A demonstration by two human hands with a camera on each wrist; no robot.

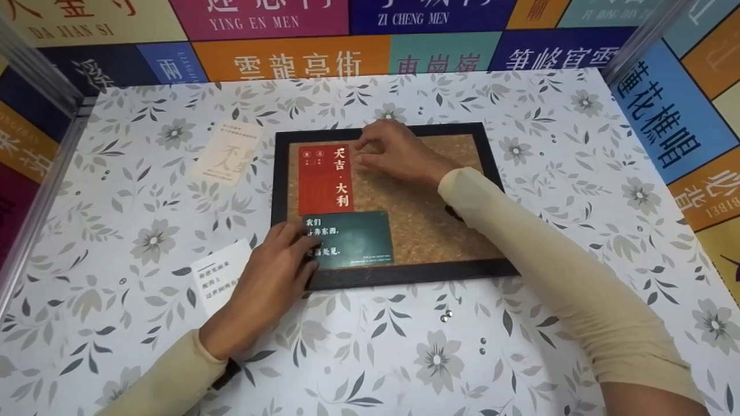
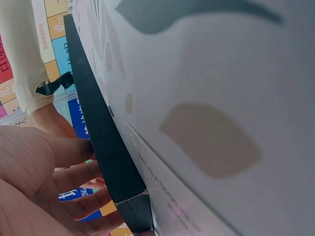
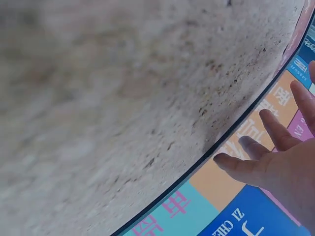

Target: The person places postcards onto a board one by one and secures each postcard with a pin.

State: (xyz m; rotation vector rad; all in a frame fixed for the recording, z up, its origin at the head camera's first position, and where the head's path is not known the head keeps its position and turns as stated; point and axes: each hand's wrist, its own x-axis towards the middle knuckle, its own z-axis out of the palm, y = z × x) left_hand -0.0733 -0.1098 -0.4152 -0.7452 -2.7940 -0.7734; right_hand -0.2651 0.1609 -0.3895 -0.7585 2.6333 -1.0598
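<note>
A cork board [image 1: 433, 225] in a black frame lies on the table. A red card [image 1: 325, 185] with white characters sits at its upper left. Just below that, a dark green card [image 1: 358, 237] lies crosswise on the cork. My left hand [image 1: 274, 263] rests at the lower left corner of the board, its fingers on the frame [image 2: 108, 132] and over the green card's left end. Near the red card's upper right corner is my right hand [image 1: 402, 150], thumb and forefinger apart. In the right wrist view its fingers [image 3: 280, 135] are spread, with nothing visible between them.
A cream card [image 1: 228, 151] lies left of the board, and a white card [image 1: 217, 271] is partly covered by my left forearm. Small shiny round pieces [image 1: 446, 316] sit in front of the frame. Patterned panels [image 1: 300, 58] with characters border the table.
</note>
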